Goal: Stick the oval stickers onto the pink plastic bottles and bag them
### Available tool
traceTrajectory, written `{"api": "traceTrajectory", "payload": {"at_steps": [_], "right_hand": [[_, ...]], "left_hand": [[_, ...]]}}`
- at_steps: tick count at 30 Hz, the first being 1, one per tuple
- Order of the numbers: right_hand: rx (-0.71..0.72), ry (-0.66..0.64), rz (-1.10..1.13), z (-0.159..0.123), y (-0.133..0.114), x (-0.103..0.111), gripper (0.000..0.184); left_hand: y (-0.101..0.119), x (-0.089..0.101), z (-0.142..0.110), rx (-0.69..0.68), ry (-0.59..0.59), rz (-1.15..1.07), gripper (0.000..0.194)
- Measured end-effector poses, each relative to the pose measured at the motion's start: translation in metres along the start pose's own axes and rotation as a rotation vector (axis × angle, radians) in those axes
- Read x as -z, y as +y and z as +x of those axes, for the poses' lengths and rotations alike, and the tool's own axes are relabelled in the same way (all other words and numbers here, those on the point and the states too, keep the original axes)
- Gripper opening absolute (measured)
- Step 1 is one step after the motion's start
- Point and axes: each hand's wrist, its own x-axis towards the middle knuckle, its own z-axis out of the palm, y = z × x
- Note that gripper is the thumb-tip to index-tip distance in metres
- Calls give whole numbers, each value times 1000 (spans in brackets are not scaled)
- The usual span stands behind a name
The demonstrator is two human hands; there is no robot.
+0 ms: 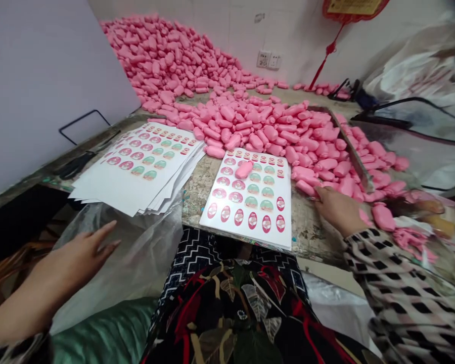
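Observation:
My left hand (79,258) hangs open with its fingers apart above a clear plastic bag (117,237), left of the table edge, holding nothing. At the right edge of a heap of pink bottle-shaped pieces (250,121), my right hand (335,210) has its fingers stretched out, the tips against or close to a pink piece (306,189). Part of those fingers is hidden. Before me lies a sticker sheet (246,235) with rows of oval and rounded red and green labels. One pink piece (244,170) rests on its upper part.
A fanned stack of sticker sheets (109,187) lies at the left. More pink pieces (167,55) are piled against the wall. A wooden strip (351,151) crosses the heap at the right, near clear plastic bags (424,146) and pink scraps (413,240). A pale panel (49,76) stands at left.

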Motion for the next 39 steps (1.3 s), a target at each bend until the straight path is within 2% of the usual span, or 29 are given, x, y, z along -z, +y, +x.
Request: {"api": "traceTrajectory", "payload": {"at_steps": [1,2,3,4,5,7,9,11,13,16,18,19,21,23,25,26,28,30,34,39], "right_hand": [[-32,15,131,-4,-4,3,34],[-60,23,314,-10,-10,7,36],[-79,17,546,-18,-20,10,37],[-82,-26,828,-27,-32,13,37],[-83,-137,1112,-37,-46,15,36],[-136,-402,1530,-59,-77,19,31],[-182,-602,1771,-79,-103,22,25],[-224,-720,1910,-96,-121,23,21],[-236,-780,1972,-108,-128,24,18],[-146,-780,1935,-117,-121,23,20],[-68,-703,1810,-114,-105,20,29],[-56,-623,1721,-109,-94,17,33],[-82,-377,1491,-93,-73,7,32],[-122,-105,1194,-73,-55,-5,28],[-134,59,885,-53,-45,-16,24],[-131,100,760,-45,-43,-19,22],[-111,129,594,-32,-44,-24,21],[-84,136,501,-26,-48,-24,22],[-49,152,400,-21,-54,-21,23],[-17,117,334,-18,-52,-18,23]], "left_hand": [[19,5,-3,-52,-11,84,44],[40,9,-7,-111,14,70,44],[64,10,-12,-148,32,-45,42],[88,8,-16,-179,-10,-234,41],[113,2,-20,-207,-67,-485,39],[161,-19,-27,-191,-409,-966,45],[203,-48,-31,-154,-716,-1330,50],[233,-74,-32,-149,-898,-1546,44],[251,-91,-34,-99,-975,-1649,40],[256,-96,-32,-4,-1033,-1676,32],[252,-91,-28,14,-1010,-1648,34],[249,-89,-24,10,-974,-1615,37],[246,-86,-17,-37,-881,-1501,43],[248,-87,-10,-150,-765,-1309,40],[255,-91,-4,-374,-611,-1044,26],[261,-93,-1,-509,-526,-897,19],[273,-97,4,-750,-387,-612,13],[286,-100,9,-897,-325,-393,13],[303,-103,19,-964,-343,-173,21],[309,-105,28,-958,-427,-115,31]]}}
